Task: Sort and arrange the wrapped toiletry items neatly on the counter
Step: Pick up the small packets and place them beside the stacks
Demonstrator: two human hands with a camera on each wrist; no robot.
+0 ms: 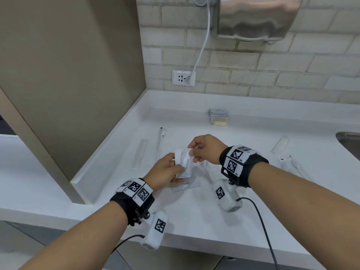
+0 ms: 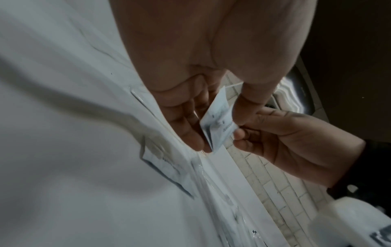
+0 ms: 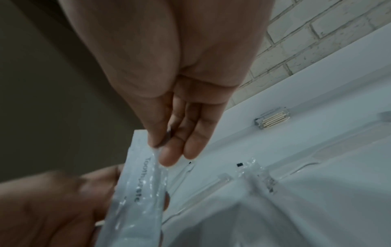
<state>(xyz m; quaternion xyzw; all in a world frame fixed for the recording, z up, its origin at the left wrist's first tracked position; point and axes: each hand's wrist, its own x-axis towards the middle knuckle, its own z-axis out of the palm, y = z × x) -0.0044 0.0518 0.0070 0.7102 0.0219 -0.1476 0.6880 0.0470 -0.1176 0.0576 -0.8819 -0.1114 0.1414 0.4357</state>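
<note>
Both hands hold white toothpaste packets [image 1: 184, 162] a little above the white counter [image 1: 194, 221]. My left hand [image 1: 167, 170] grips their lower end, thumb on top. My right hand [image 1: 202, 149] pinches the upper end between thumb and fingers. In the left wrist view the packets [image 2: 217, 120] show as a thin stack between my left fingers and thumb, with the right hand [image 2: 275, 133] meeting them. The right wrist view shows the printed packet [image 3: 139, 183] pinched under my right thumb. Another toothpaste packet [image 1: 185, 186] lies flat on the counter below the hands.
Clear-wrapped toothbrushes lie at the left [image 1: 162, 133], with a clear sleeve [image 1: 139, 154] beside them, and more wrapped items at the right [image 1: 288, 158]. A stack of small packets [image 1: 219, 116] sits by the back ledge. A steel sink [image 1: 350, 143] is at far right, a beige partition [image 1: 78, 75] at left.
</note>
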